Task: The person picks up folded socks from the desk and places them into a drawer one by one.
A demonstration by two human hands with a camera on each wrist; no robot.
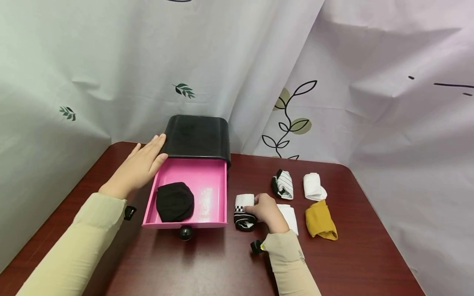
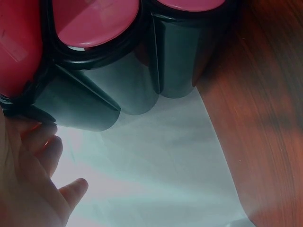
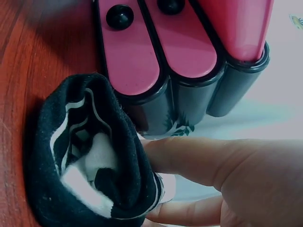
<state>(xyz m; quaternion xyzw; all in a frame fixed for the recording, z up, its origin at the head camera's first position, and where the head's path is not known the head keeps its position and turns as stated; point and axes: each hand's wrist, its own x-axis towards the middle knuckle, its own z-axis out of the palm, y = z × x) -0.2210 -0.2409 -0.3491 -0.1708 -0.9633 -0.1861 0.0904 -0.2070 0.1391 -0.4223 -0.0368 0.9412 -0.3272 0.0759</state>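
"Where are our hands?"

"Our left hand (image 1: 138,166), fingers straight, rests at the left edge of the black cabinet (image 1: 196,135). Our right hand (image 1: 267,209) pinches the rolled black-and-white sock (image 1: 242,214) on the table (image 1: 196,267), right of the pulled-out pink drawer (image 1: 209,181)."

"What room do we have between?"

"A narrow strip of table, then the drawer's right wall. Inside, the black bundle (image 1: 175,202) sits front left; pink floor shows behind it and to its right."

"And on our right?"

"A folded white piece (image 1: 289,218) just beside that hand, then the mustard one (image 1: 321,220), short of the table's right edge."
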